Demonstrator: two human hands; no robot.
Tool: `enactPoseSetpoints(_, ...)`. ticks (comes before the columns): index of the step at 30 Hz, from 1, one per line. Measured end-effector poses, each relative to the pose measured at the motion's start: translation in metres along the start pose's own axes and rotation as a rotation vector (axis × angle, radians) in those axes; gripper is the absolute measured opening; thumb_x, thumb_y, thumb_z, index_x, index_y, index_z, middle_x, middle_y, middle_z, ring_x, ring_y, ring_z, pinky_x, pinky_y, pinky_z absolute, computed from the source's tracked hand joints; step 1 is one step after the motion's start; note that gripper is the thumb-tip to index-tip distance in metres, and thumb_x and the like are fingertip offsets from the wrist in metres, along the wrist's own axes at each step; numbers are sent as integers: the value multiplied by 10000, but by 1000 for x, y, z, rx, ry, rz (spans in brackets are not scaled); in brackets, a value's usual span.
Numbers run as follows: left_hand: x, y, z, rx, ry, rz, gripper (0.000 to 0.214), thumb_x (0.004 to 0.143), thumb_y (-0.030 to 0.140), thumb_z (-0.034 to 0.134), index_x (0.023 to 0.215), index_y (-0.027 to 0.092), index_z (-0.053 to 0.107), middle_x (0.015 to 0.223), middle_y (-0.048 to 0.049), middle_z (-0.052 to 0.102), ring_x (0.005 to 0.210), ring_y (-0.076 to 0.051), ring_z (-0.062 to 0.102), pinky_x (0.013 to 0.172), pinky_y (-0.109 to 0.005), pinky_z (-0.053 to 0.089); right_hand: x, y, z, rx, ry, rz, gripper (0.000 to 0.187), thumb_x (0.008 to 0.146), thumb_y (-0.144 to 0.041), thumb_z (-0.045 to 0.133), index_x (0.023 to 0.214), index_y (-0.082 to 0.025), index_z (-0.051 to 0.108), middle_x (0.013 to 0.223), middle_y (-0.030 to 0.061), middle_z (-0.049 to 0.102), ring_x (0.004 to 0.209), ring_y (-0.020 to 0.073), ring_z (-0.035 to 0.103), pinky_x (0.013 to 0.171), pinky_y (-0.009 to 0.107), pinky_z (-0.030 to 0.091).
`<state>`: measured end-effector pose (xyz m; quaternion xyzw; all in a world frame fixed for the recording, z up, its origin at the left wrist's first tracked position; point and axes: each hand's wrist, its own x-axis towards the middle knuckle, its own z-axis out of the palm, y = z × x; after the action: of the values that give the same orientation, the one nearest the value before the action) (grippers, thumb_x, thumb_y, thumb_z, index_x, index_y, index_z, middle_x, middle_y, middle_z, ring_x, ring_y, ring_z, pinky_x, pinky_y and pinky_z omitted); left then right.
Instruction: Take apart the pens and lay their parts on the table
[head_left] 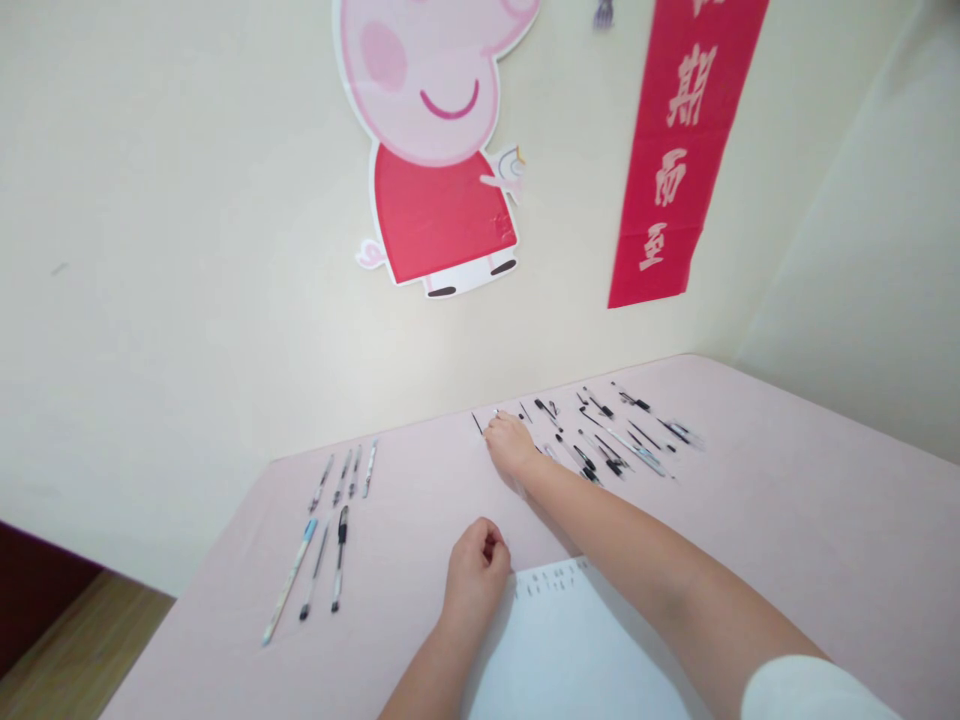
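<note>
My right hand (511,447) reaches to the far part of the table, its fingers pinched together among loose pen parts. What is between its fingertips, if anything, is too small to make out. A thin dark refill (477,424) lies just left of those fingertips. My left hand (478,562) rests nearer to me with its fingers curled in, and nothing shows in them. It sits by the upper left corner of a white sheet of paper (570,650) that has small marks along its top edge.
Disassembled pen parts (615,462) lie scattered at the back right. Several pens (340,560) are lined up in two rows on the left of the pink tabletop (405,560). Behind the table, the wall carries a pig cutout (446,215) and a red banner (679,150).
</note>
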<state>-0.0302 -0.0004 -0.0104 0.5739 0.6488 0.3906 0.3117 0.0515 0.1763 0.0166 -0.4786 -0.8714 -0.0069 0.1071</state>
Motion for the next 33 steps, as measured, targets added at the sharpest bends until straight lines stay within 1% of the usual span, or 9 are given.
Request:
enactPoseSetpoints(3, 0, -2, 1, -5, -4, 3, 120, 660, 99, 409, 629, 206, 454, 518, 50, 459, 501, -116, 462, 502, -218, 301, -5, 7, -2, -47, 25, -36, 184, 847, -204, 522, 951, -86, 619, 1028, 151, 591, 992, 221, 522, 879, 365, 409)
enactPoseSetpoints(5, 0, -3, 1, -4, -8, 4, 119, 660, 101, 407, 630, 206, 451, 520, 49, 460, 502, -116, 463, 503, -219, 303, -5, 9, -2, -72, 34, -35, 161, 829, -151, 507, 863, -89, 652, 964, 168, 617, 984, 232, 512, 884, 346, 376)
enactPoseSetpoints(10, 0, -4, 1, 15, -5, 13, 111, 668, 109, 408, 636, 205, 456, 534, 44, 467, 519, -118, 463, 508, -220, 300, 3, 7, 6, -115, 32, 4, 202, 808, -89, 470, 854, -99, 666, 915, 166, 637, 907, 236, 527, 798, 319, 378)
enactPoseSetpoints(14, 0, -3, 1, 28, -3, 12, 114, 668, 105, 407, 634, 202, 456, 540, 41, 470, 518, -117, 454, 508, -222, 299, 13, 4, 10, -132, 18, 12, 234, 792, -52, 456, 834, -100, 681, 894, 173, 640, 899, 246, 528, 763, 319, 382)
enactPoseSetpoints(21, -1, -3, 1, 28, -10, 15, 113, 679, 108, 405, 636, 201, 452, 534, 44, 458, 518, -114, 446, 504, -219, 293, 17, 2, 11, -135, 20, -14, 220, 808, -77, 468, 857, -100, 681, 902, 173, 634, 914, 234, 523, 767, 305, 379)
enactPoseSetpoints(28, 0, -1, -1, 44, -21, 12, 117, 678, 102, 397, 639, 198, 451, 541, 46, 465, 528, -113, 463, 515, -218, 300, 16, 2, 13, -124, 24, -32, 214, 798, -70, 472, 820, -96, 683, 901, 173, 627, 928, 247, 516, 783, 321, 372)
enactPoseSetpoints(31, -1, 0, -1, 50, -24, 8, 118, 680, 102, 395, 638, 198, 450, 543, 45, 465, 524, -113, 461, 516, -219, 307, 14, -1, 13, -106, 32, -45, 237, 803, -69, 448, 826, -84, 683, 901, 183, 630, 937, 248, 516, 826, 338, 355)
enactPoseSetpoints(33, -1, -1, -1, 62, -22, 9, 119, 679, 102, 393, 639, 199, 449, 549, 42, 470, 528, -115, 464, 520, -221, 312, 12, -5, 14, -91, 42, -54, 266, 823, -73, 411, 870, -76, 672, 932, 190, 629, 963, 247, 511, 875, 357, 329)
